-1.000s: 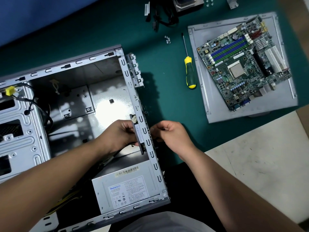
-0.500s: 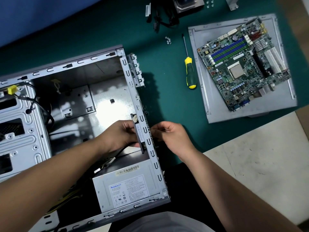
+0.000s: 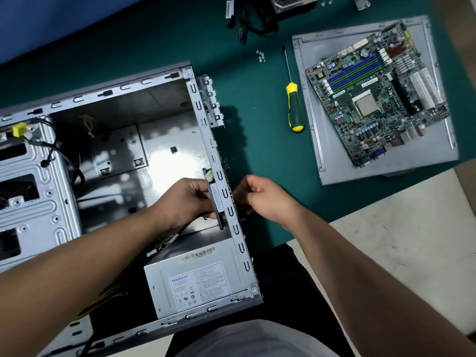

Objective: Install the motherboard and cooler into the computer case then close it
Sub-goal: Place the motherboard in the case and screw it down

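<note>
Surface: green bench mat (image 3: 257,124), open grey steel computer case (image 3: 123,140) lying flat.
Left hand (image 3: 185,199): grips dark slim plate (image 3: 215,199) inside rear wall, probably seating it.
Right hand (image 3: 262,197): curled outside, grasp unclear.
Green motherboard (image 3: 373,99): waiting on grey side panel (image 3: 314,140).

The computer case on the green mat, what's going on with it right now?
A person is working at the rear wall of the open computer case. The left hand, inside the case, holds a thin dark plate against that wall, while the right hand pinches at it from outside. The motherboard is not installed yet: it lies on the detached side panel, with a screwdriver beside it. The power supply sits in the case.
</note>
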Available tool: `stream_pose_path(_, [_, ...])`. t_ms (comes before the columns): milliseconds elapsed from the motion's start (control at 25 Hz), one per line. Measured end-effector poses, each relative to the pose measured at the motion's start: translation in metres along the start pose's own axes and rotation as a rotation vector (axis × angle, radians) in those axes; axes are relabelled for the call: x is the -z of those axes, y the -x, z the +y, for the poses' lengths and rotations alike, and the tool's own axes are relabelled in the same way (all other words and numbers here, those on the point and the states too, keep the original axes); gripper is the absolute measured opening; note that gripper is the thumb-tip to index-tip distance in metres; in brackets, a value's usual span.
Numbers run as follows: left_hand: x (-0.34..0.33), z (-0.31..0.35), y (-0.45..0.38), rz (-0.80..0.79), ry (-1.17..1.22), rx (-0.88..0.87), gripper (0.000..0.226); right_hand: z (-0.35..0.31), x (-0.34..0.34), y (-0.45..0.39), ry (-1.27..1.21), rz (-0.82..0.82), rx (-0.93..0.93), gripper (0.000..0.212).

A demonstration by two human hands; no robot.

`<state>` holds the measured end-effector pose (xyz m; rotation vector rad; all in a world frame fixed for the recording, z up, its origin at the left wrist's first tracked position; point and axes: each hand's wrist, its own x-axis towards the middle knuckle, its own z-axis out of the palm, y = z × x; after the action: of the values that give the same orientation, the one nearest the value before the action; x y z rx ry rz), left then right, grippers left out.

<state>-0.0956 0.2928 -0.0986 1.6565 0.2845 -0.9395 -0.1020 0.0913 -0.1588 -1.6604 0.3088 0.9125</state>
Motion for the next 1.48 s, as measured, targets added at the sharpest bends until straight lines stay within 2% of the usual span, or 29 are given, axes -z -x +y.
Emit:
stream_pose_path(200, [-0.001,-0.002,-0.001,-0.004,0.029,0.010,0.016,0.004,0.004,-0.001,0.283,-0.031,0.072,0.003])
stream_pose_path(360, [-0.001,-0.003,-0.002,-0.011,0.032,0.018,0.016,0.004,0.000,0.005,0.451,-0.002,0.185,0.018])
stream_pose_path(520, [-0.002,-0.004,-0.002,-0.001,0.040,0.013,0.017,0.002,-0.011,0.012,0.528,0.110,0.304,0.018])
stream_pose_path(640, [-0.001,-0.005,-0.003,-0.010,0.047,0.006,0.016,0.002,-0.016,0.014,0.630,0.197,0.326,0.019])
stream_pose_path(720, [-0.001,-0.006,-0.003,-0.013,0.045,0.005,0.015,0.000,-0.015,0.016,0.635,0.190,0.304,0.022])
stream_pose_path(840, [0.000,-0.007,-0.004,-0.009,0.034,0.010,0.015,-0.006,-0.007,0.022,0.507,0.169,0.250,0.021])
stream_pose_path(880, [0.000,-0.008,-0.004,-0.008,0.033,0.009,0.016,-0.008,-0.002,0.023,0.486,0.228,0.257,0.020])
stream_pose_path(1040, [0.001,-0.008,-0.005,-0.011,0.020,-0.003,0.016,-0.032,0.040,0.018,0.480,0.682,0.321,0.014])
stream_pose_path(1160, [0.001,-0.009,-0.005,-0.011,0.021,0.003,0.014,-0.050,0.070,0.006,0.677,0.874,0.352,0.027])
stream_pose_path(1240, [0.002,-0.010,-0.005,-0.002,0.017,0.005,0.014,-0.056,0.082,-0.005,0.813,0.875,0.274,0.039])
stream_pose_path(1320, [0.002,-0.011,-0.006,-0.008,0.023,0.001,0.014,-0.056,0.085,-0.018,0.847,0.788,0.186,0.045])
stream_pose_path(1480, [0.003,-0.012,-0.007,-0.019,0.027,-0.003,0.013,-0.052,0.081,-0.030,0.929,0.746,0.222,0.036])
